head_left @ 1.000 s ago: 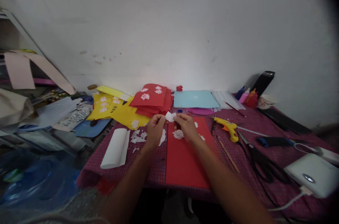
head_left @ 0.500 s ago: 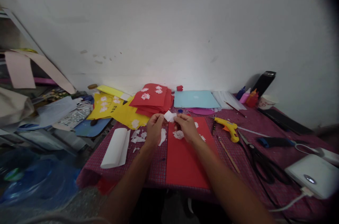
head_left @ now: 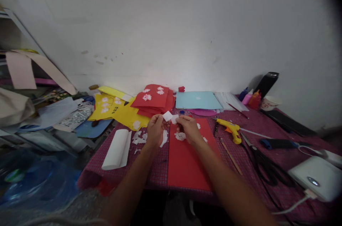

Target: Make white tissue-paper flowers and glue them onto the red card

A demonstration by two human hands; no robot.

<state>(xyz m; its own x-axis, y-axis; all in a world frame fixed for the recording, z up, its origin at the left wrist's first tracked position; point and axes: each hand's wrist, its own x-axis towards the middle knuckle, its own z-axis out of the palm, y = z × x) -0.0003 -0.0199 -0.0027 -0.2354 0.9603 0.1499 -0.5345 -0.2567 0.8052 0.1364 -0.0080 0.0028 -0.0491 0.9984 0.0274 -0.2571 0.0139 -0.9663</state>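
Note:
Between its fingertips my left hand (head_left: pixel 156 128) pinches a small white paper square (head_left: pixel 167 116). Another white paper piece (head_left: pixel 174 119) is held in the closed fingers of my right hand (head_left: pixel 187 128), beside the first. Both hands are over the top part of a red sheet (head_left: pixel 189 165), which bears crumpled white paper clumps (head_left: pixel 180 136), partly hidden by my right hand. Left of my left hand lie torn white scraps (head_left: pixel 139 138) and a white paper roll (head_left: pixel 117 149). A strip of white paper (head_left: pixel 164 138) shows beside my left wrist.
Red cards (head_left: pixel 151 96) and yellow sheets (head_left: pixel 125 114) lie at the back left, a light blue sheet (head_left: pixel 197 100) at the back. To the right are a yellow glue gun (head_left: pixel 232 128), black scissors (head_left: pixel 264 163), a brush (head_left: pixel 231 156), paint bottles (head_left: pixel 254 99) and a white device (head_left: pixel 315 178).
The two white paper pieces, which overlapped before, have come apart sideways. The piece at my left hand has shifted slightly left; both hands are nearly in the same place.

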